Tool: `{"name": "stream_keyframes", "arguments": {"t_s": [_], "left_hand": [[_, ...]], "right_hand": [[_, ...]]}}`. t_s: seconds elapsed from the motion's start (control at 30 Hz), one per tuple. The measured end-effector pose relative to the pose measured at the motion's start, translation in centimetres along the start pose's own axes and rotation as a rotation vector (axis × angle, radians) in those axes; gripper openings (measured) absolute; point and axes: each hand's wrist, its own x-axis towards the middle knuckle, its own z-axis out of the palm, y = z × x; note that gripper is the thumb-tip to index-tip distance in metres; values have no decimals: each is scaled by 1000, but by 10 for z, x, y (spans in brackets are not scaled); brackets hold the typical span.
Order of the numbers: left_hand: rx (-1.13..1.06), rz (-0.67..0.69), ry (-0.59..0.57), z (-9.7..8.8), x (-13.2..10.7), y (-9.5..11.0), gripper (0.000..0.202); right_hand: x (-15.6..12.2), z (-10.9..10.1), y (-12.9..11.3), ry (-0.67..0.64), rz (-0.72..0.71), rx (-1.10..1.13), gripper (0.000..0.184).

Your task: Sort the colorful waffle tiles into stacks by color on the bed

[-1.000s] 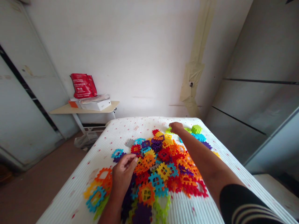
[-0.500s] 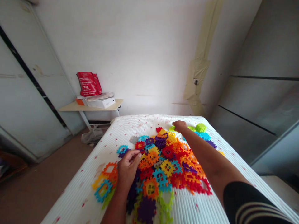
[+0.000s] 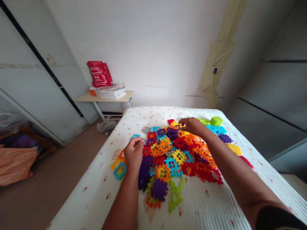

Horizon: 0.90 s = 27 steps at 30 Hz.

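Observation:
A heap of colourful plastic interlocking blocks, square with notched edges, lies across the bed. My left hand is at the heap's left side, thumb and fingertips pinched together. Whatever may be between them is too small to make out. My right hand reaches over the far end of the heap, fingers apart and bent downward. Close to its fingertips is a yellow block; whether they touch is unclear. Behind this hand, light green blocks lie at the bed's far right.
Along the right side run stacked blue blocks, purple blocks and yellow blocks. A small table by the wall bears a white box and a red bag. Grey cabinets stand at the right.
My right hand has moved back from the green blocks at the far edge to the heap's far end. My left hand stays pinched by the heap. The view has shifted.

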Motion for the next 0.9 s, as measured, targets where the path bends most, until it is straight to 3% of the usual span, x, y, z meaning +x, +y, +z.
{"name": "stream_keyframes", "arguments": {"t_s": [0.17, 0.27, 0.4, 0.5, 0.6, 0.77, 0.9], "left_hand": [[-9, 11, -19, 2, -2, -1, 23], [-1, 23, -33, 3, -4, 0, 21], [0, 27, -33, 3, -5, 2, 20], [6, 26, -36, 3, -5, 3, 21], [0, 20, -30, 3, -5, 3, 23], [-9, 17, -30, 4, -5, 6, 22], [-20, 7, -34, 5, -6, 8, 21]], "right_hand": [[-66, 12, -54, -97, -488, 330, 22], [-92, 23, -79, -142, -669, 275, 21], [-109, 41, -102, -74, -782, 69, 21], [-110, 52, -111, -30, -816, -21, 18], [-101, 52, -107, -20, -760, -45, 17], [-83, 37, -83, -43, -609, -3, 15], [-75, 36, -64, 2, -548, 53, 26]]}}
